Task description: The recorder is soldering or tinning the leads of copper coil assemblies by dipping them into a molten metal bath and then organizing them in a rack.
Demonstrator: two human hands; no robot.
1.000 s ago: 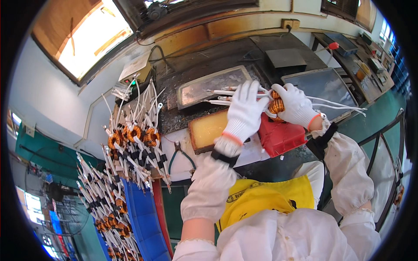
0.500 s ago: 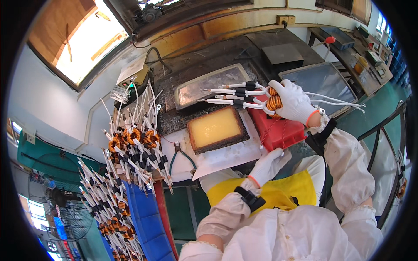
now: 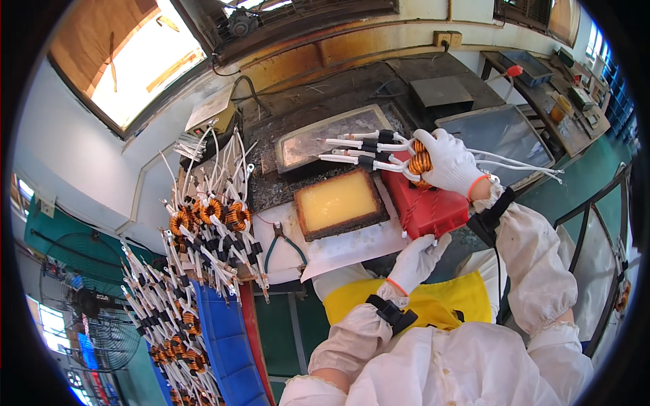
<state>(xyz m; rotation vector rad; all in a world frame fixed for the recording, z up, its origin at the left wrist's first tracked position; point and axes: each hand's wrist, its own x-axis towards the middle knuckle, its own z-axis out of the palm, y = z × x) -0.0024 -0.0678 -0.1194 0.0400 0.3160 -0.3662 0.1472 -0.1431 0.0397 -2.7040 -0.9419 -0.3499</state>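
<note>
Since a second ago the left hand (image 3: 413, 262) has come down from the white leads to the near edge of the red plastic box (image 3: 437, 211), while the right hand (image 3: 450, 161) has stayed on the copper toroidal coil (image 3: 420, 162). That coil sits right of the frame's centre, above the box, its orange-brown wire wound in tight, glossy ridges; the right fingers curl around it, pinching it. The left fingers, in white knit glove fabric, lie close together at the box's edge; whether they pinch anything I cannot tell. Smooth white sleeved leads (image 3: 389, 166) with black bands stretch left from the coil, and thinner ones run right. Twisted red cords (image 3: 413, 211) hang over the box's smooth, sloping face. At the centre, a rectangular brown-rimmed tray (image 3: 345, 229) holds a smooth, pale yellow mass, resting on a white sheet (image 3: 359, 256); green-handled pliers (image 3: 277, 231) lie open to its left. The worktop (image 3: 305, 101) is dark, scuffed and littered with crumbs. Similar coils (image 3: 210, 211) pile up at left, beside a ribbed blue plastic bin (image 3: 230, 345). A wire-caged fan (image 3: 88, 301) stands lower left, a bright window (image 3: 159, 68) upper left.
</note>
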